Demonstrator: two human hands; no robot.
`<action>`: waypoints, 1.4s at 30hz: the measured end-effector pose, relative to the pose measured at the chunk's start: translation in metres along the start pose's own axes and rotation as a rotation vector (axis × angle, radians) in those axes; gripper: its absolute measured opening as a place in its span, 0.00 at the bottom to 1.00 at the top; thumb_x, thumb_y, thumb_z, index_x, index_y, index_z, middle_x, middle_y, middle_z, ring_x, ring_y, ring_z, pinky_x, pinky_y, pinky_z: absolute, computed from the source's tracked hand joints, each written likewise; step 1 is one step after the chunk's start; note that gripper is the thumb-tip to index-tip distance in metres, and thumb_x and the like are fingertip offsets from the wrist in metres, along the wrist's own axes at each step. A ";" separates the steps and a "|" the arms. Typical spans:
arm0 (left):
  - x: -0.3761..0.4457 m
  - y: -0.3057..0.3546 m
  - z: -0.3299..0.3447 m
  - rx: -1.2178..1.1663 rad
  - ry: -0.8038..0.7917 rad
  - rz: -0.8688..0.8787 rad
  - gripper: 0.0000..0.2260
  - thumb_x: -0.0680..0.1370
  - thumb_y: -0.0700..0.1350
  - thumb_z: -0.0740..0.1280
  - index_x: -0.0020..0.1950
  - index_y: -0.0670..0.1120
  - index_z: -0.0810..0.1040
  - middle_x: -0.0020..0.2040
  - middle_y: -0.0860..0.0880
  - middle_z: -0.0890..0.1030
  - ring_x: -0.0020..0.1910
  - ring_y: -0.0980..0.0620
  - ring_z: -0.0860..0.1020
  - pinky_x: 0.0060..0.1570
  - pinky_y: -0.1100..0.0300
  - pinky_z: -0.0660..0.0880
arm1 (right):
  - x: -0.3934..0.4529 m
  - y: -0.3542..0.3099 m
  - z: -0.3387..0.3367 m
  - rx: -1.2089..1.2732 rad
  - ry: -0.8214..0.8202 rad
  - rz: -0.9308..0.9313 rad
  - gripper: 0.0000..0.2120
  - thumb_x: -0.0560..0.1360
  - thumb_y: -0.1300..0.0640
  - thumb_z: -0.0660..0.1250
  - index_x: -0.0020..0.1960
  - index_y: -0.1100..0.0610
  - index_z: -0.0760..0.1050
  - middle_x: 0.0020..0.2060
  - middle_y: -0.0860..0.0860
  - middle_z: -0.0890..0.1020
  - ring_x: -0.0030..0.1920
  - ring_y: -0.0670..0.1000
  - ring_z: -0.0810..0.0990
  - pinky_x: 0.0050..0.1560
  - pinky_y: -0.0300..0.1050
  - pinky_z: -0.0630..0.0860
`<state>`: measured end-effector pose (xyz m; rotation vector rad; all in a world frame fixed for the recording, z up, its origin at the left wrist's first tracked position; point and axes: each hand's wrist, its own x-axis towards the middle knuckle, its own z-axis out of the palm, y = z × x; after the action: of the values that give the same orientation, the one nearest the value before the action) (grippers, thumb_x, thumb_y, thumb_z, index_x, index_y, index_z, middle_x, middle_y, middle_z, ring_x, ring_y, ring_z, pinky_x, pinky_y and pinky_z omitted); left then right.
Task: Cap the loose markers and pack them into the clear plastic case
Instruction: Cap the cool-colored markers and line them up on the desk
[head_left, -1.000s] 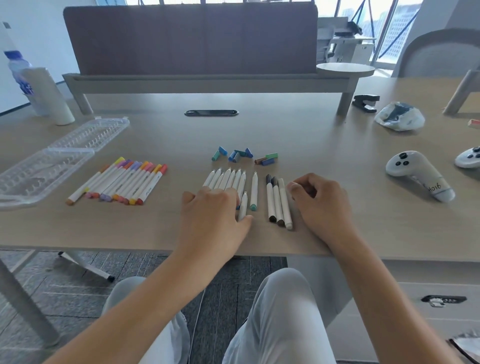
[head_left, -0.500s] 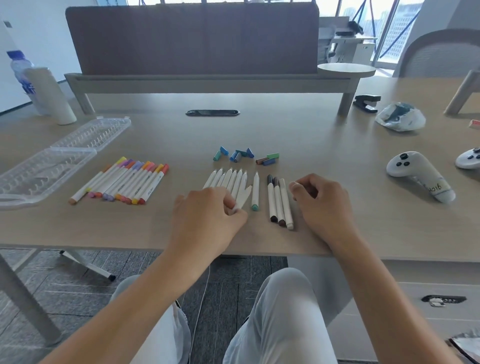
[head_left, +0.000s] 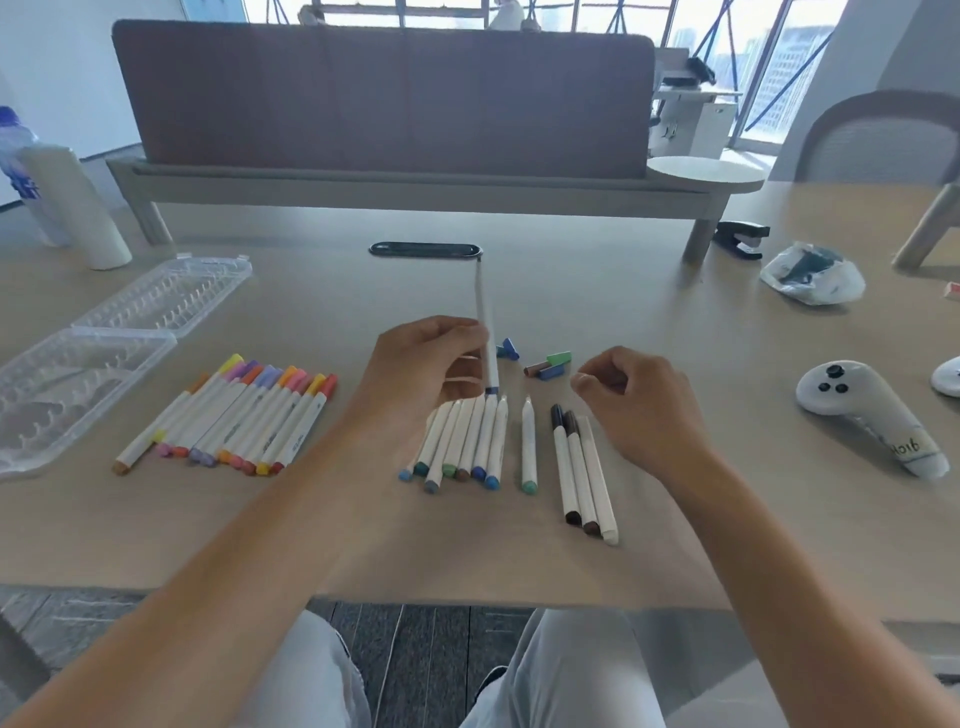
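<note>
1. We sit at a light wood-grain table (head_left: 675, 322) that fills the middle of our view
2. At twelve o'clock a brownish-grey padded divider panel (head_left: 384, 98) stands on pale grey legs across the table's far side
3. A small round white shelf (head_left: 705, 174) juts from the divider's base at one o'clock
4. Behind it, from twelve to two o'clock, tall windows (head_left: 769, 67) let in bright daylight, with buildings showing outside
5. A grey chair back (head_left: 883, 137) curves up at two o'clock
6. At ten o'clock we see a plain white wall (head_left: 57, 67)
7. At six o'clock, under the table edge, lies dark grey striped carpet (head_left: 415, 654)
</note>
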<state>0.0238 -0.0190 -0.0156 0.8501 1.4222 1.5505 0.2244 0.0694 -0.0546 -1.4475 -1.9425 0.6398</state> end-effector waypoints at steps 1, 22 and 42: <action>0.008 0.001 0.001 -0.028 -0.025 -0.009 0.04 0.79 0.40 0.71 0.49 0.41 0.84 0.43 0.42 0.85 0.42 0.45 0.82 0.43 0.54 0.79 | 0.009 -0.002 0.002 -0.016 0.005 -0.005 0.05 0.79 0.48 0.70 0.50 0.47 0.83 0.44 0.42 0.84 0.48 0.47 0.82 0.50 0.46 0.78; 0.080 -0.019 -0.006 -0.103 -0.102 0.001 0.06 0.79 0.36 0.69 0.53 0.42 0.84 0.47 0.41 0.86 0.48 0.41 0.85 0.45 0.51 0.81 | 0.045 -0.003 0.037 -0.311 -0.003 -0.027 0.15 0.73 0.34 0.72 0.48 0.44 0.80 0.46 0.42 0.79 0.47 0.45 0.79 0.44 0.45 0.74; 0.062 -0.037 -0.005 0.547 -0.279 0.445 0.08 0.78 0.42 0.73 0.53 0.55 0.84 0.44 0.59 0.85 0.46 0.55 0.83 0.41 0.60 0.80 | 0.036 -0.005 0.011 0.665 0.022 -0.164 0.09 0.80 0.66 0.69 0.58 0.57 0.83 0.49 0.50 0.89 0.48 0.48 0.87 0.46 0.40 0.79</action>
<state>-0.0012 0.0357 -0.0567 1.7360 1.5333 1.2809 0.2055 0.1026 -0.0519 -0.8656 -1.5841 1.0581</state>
